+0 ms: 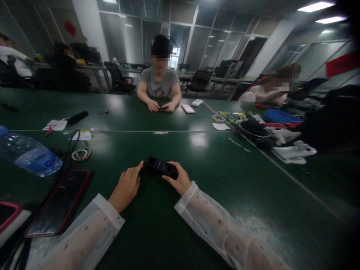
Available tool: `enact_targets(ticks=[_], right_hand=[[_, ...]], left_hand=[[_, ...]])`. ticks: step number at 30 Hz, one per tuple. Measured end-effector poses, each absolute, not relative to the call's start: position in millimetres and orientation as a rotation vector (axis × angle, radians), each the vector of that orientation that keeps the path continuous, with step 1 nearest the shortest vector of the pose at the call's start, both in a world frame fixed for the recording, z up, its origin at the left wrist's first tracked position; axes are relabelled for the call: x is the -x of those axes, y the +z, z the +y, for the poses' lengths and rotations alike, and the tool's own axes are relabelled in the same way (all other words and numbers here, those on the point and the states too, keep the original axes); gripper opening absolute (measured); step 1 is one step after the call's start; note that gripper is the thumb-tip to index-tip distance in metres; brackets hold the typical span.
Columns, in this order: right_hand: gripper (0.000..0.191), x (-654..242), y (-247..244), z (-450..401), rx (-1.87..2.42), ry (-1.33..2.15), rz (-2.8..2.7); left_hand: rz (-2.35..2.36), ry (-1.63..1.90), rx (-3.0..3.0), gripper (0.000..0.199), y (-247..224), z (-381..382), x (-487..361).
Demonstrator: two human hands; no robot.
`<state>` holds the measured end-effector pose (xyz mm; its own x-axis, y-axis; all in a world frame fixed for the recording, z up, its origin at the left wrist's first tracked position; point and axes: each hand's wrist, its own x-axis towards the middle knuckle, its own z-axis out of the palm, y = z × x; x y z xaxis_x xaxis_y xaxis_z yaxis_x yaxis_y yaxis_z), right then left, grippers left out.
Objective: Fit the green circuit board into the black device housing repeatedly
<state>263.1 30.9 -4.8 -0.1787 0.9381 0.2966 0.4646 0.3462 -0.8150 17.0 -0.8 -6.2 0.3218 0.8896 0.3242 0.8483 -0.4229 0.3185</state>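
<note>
Fingers of the right hand grip one end of a black device at centre; the left hand, loosely open, touches its other end. Clear bottle at left, blue tray at right: contents unclear.

Nothing is reading legibly. Bottle label is showing blue lettering, too blurred to make out. Black device is carrying tiny pale marks on its top face, also unreadable.
</note>
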Motion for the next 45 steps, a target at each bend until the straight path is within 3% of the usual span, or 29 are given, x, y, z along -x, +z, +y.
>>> enact_targets(ticks=[12, 28, 36, 45], right_hand=[[0.05, -270, -17, 41, 1.319, 0.498, -1.309], [0.043, -273, -23, 46, 1.451, 0.399, -1.487], [0.055, -274, -26, 44, 1.467, 0.34, -1.539], [0.048, -270, -18, 40, 1.365, 0.413, -1.383]], left_hand=[[1.649, 0.603, -2.485, 0.049, -1, -3, -17], [1.603, 0.627, -2.519, 0.052, -4, 0, -15], [1.615, 0.604, -2.52, 0.053, -5, 0, -14], [1.598, 0.619, -2.526, 0.053, -7, 0, -13]])
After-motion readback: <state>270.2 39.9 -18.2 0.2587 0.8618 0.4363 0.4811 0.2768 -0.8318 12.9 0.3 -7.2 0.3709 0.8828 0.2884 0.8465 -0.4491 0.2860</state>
